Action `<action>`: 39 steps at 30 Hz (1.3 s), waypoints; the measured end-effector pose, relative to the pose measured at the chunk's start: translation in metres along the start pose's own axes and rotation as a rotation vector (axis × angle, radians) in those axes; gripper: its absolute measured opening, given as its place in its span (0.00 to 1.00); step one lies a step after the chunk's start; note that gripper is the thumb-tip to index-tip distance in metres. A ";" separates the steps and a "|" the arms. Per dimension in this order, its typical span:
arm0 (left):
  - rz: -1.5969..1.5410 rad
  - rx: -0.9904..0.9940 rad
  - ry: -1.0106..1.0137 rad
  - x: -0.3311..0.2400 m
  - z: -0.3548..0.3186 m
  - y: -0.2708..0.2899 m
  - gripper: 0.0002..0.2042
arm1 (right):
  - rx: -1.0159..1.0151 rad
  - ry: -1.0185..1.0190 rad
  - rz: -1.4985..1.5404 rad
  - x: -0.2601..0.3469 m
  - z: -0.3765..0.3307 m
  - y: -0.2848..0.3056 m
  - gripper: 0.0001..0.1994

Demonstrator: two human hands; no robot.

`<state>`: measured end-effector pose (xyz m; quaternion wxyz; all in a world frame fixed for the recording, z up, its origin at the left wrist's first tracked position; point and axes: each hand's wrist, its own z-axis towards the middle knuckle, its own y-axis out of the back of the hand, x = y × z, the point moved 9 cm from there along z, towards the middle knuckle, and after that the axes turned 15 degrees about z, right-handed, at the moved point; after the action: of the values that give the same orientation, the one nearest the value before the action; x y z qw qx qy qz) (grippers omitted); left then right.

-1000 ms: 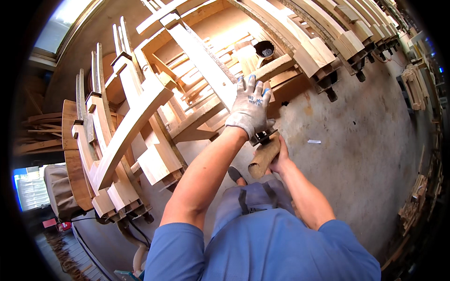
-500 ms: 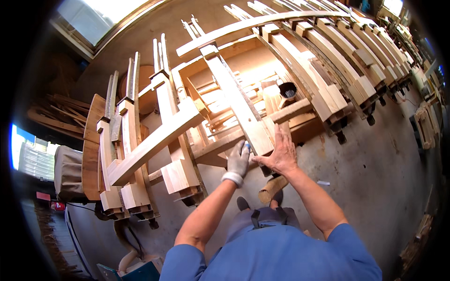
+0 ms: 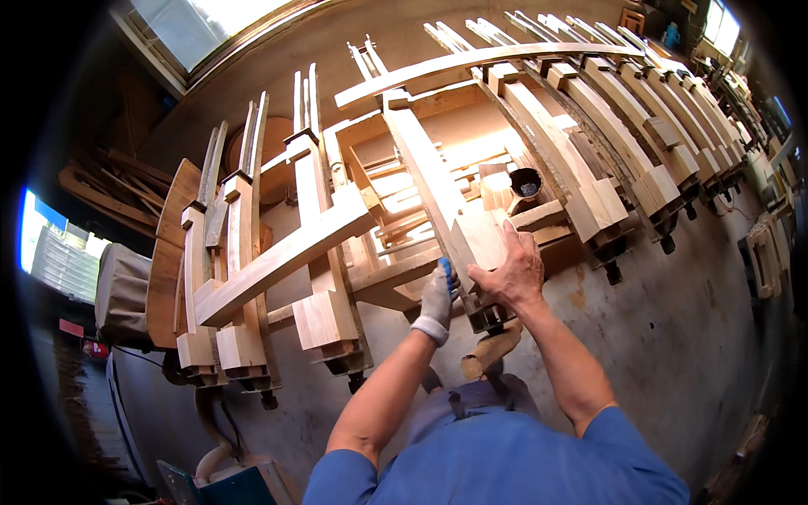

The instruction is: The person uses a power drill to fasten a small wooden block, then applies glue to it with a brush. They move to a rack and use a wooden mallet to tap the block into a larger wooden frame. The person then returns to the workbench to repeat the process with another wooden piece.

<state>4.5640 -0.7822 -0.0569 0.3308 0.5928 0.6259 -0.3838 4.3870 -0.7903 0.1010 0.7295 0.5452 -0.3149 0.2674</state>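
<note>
Spanning a pale wood block (image 3: 481,238) at the near end of a clamp (image 3: 486,318), the bare right hand (image 3: 517,271) is resting loosely open; the gloved left hand (image 3: 438,300) is curling partway alongside, its hold unclear. Even pressure is probably best for sitting flush.

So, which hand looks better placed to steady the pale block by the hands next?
Probably the right hand: bare, it lies against the pale block, while the gloved left hand sits to the block's left.
</note>
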 end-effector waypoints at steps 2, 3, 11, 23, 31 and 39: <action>-0.229 0.137 0.072 -0.034 0.012 -0.018 0.32 | 0.037 -0.038 0.012 0.015 0.013 0.016 0.53; -0.287 0.195 0.036 -0.059 0.016 -0.031 0.35 | 0.052 -0.059 0.021 0.023 0.018 0.025 0.52; -0.499 0.462 -0.046 -0.115 0.079 -0.087 0.20 | -0.101 0.177 -0.033 0.064 0.021 0.107 0.46; -0.163 0.725 0.184 -0.085 -0.011 -0.261 0.15 | -0.512 0.074 -0.209 -0.003 -0.104 0.212 0.48; -0.016 0.910 0.193 -0.067 -0.036 -0.355 0.21 | -0.646 -0.076 -0.314 -0.030 -0.143 0.248 0.50; -0.065 0.956 0.424 -0.037 -0.024 -0.393 0.14 | -0.681 -0.138 -0.319 -0.057 -0.125 0.263 0.49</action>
<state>4.1768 -0.7807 0.0216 -0.1227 0.7227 0.4521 -0.5082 4.1770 -0.6038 0.1974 0.8783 0.3305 -0.3453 -0.0068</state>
